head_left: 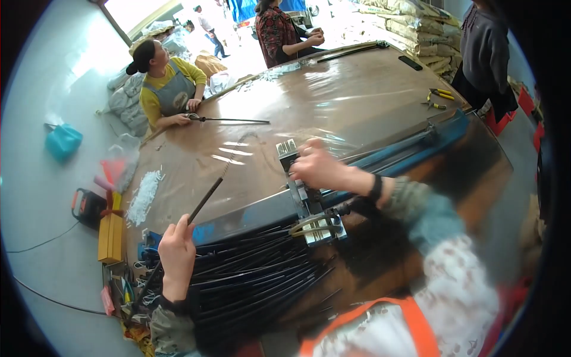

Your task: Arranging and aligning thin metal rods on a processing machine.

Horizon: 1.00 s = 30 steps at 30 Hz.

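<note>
The floor is pale grey and smooth. At the far side, a wide opening lets in very strong daylight, and a blue covering is seen outside. Beside it, many beige sacks stand in a high pile. In the room there is a large brown surface; it is glossy and reflects the light in white patches.

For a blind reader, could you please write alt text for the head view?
A person's left hand holds a thin black rod with a narrower, spring-like end, and the right hand is at a metal fixture on a glossy brown table. Long black rods lie nearby; other people are beyond.
</note>
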Available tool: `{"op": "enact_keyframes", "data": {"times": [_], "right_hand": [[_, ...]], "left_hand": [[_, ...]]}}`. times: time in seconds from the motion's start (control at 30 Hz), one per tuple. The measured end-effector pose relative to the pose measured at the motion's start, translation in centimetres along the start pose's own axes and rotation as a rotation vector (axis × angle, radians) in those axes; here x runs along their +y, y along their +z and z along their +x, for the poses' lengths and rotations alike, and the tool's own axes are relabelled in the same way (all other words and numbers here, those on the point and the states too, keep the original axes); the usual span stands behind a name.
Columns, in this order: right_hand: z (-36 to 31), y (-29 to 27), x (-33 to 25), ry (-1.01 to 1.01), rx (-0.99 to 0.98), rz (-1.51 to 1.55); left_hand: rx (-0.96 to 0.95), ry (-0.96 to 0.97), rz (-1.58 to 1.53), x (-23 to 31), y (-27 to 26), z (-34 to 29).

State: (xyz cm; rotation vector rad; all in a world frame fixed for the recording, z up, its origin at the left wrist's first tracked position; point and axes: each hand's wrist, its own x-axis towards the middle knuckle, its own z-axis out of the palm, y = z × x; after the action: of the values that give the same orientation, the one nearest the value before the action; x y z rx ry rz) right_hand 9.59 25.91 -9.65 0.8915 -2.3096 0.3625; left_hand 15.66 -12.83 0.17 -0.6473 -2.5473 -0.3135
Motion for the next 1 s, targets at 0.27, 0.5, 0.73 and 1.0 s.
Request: {"op": "enact_keyframes", "data": {"times": [0.27,0.5,0.73,1.0], "right_hand": [[-18.6,-13.1,12.3,0.273,-0.057,-0.438],[-23.2,-15.7,14.9,0.398,-0.135,-0.469],[-20.5,-12.7,13.1,0.367,-0.011,-0.345],[-21.0,-12.6,14.5,0.393,0.005,-0.378]], "left_hand": [[-0.163,0.274,-0.044,3.7,9.5,3.7],[-0.217,0.296,-0.316,8.0,17.5,8.3],[-0.333,0.154,-0.304,7.2,16.5,6.4],[-0.208,0.118,-0.409,7.7,17.6,6.3]]}}
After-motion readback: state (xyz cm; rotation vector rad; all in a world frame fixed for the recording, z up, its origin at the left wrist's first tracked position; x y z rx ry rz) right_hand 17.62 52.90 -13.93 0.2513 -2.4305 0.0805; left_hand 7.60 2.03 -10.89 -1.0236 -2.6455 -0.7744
